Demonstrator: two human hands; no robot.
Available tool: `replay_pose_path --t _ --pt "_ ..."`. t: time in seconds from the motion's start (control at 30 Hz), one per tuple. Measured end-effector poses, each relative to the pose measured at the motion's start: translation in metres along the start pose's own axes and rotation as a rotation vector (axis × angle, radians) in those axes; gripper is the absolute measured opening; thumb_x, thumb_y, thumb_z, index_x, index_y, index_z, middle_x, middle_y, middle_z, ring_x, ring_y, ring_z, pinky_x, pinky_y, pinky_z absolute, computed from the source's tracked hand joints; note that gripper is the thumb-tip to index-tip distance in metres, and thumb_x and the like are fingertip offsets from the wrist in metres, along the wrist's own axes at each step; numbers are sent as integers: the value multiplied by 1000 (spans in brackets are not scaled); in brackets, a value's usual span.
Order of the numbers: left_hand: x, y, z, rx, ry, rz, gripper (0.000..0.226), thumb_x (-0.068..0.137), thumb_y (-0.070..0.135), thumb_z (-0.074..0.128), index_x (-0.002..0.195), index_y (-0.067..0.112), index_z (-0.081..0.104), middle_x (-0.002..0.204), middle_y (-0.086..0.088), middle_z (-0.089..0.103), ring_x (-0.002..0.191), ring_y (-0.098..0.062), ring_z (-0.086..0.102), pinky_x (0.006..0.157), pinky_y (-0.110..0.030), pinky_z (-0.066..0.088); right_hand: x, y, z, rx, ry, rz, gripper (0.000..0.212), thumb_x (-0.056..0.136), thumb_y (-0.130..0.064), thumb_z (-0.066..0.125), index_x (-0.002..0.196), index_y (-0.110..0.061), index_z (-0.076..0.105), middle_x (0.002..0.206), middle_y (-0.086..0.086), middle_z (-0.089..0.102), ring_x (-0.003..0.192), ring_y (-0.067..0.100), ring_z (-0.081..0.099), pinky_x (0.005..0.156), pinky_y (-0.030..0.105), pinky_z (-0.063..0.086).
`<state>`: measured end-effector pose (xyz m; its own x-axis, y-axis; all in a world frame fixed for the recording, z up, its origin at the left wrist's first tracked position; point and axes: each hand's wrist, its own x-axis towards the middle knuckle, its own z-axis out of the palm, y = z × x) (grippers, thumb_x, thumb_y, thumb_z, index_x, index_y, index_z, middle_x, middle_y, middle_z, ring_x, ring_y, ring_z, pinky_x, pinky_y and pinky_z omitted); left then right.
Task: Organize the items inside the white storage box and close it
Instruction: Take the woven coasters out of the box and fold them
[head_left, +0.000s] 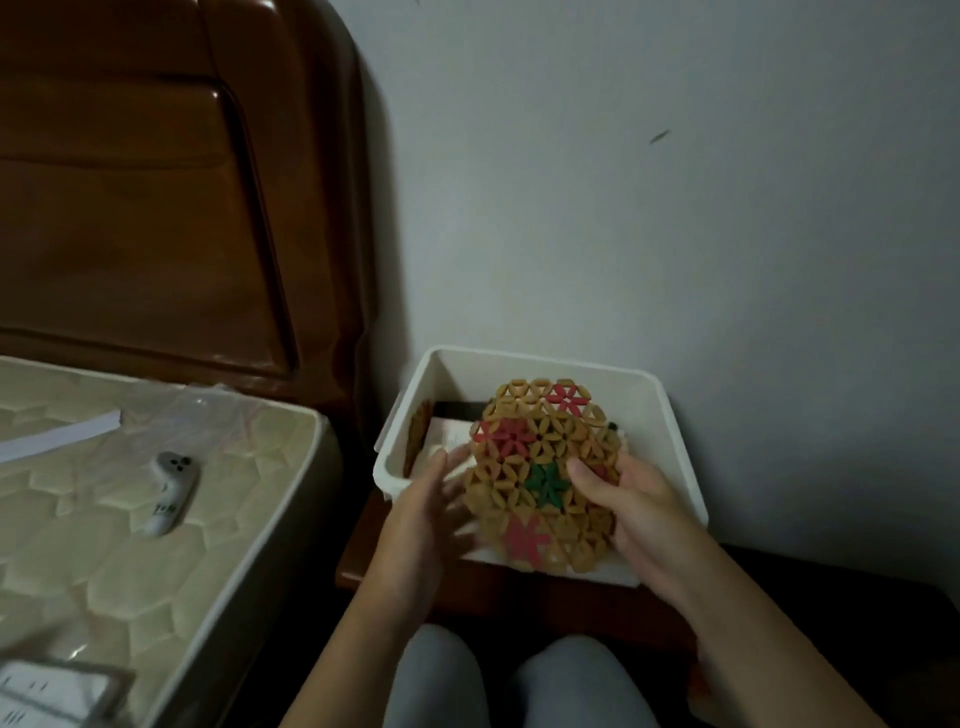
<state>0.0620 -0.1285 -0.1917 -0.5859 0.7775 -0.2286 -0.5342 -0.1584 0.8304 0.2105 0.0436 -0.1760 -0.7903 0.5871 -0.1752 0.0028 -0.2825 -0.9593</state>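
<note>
The white storage box sits open on a dark wooden nightstand against the wall. Over it I hold a round woven mat, tan with red and green flower patterns, tilted above the box. My right hand grips the mat's right edge, thumb on top. My left hand is at the mat's left edge with fingers spread and blurred, touching it. Inside the box a white folded item and a brown woven piece stand by the left wall. No lid is visible.
A bed mattress lies to the left with a small white device, a white strip and a pack on it. A wooden headboard rises behind. My grey-clad knees are below the nightstand.
</note>
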Motion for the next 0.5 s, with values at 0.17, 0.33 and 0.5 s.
replay_pose_path --t 0.17,0.33,0.5 --pt "-68 -66 -24 -347 -298 -252 63 105 62 43 151 20 53 152 -20 55 138 -44 54 106 -68 48 -86 71 -11 78 -38 134 39 92 -25 80 129 -15 74 131 15 72 123 32 69 97 41 60" --pt "-106 -111 -30 -214 -108 -407 64 103 59 44 143 13 63 146 -17 62 135 -34 59 111 -53 49 -135 133 -4 -29 73 149 34 93 -32 80 126 -22 75 125 7 76 118 27 72 103 47 55" --pt "-118 -119 -29 -146 43 -342 60 107 57 39 144 14 58 138 -15 68 127 -29 66 101 -44 51 -144 152 2 -422 285 -9 48 81 -63 79 115 -29 76 108 -9 80 102 9 75 93 44 62"
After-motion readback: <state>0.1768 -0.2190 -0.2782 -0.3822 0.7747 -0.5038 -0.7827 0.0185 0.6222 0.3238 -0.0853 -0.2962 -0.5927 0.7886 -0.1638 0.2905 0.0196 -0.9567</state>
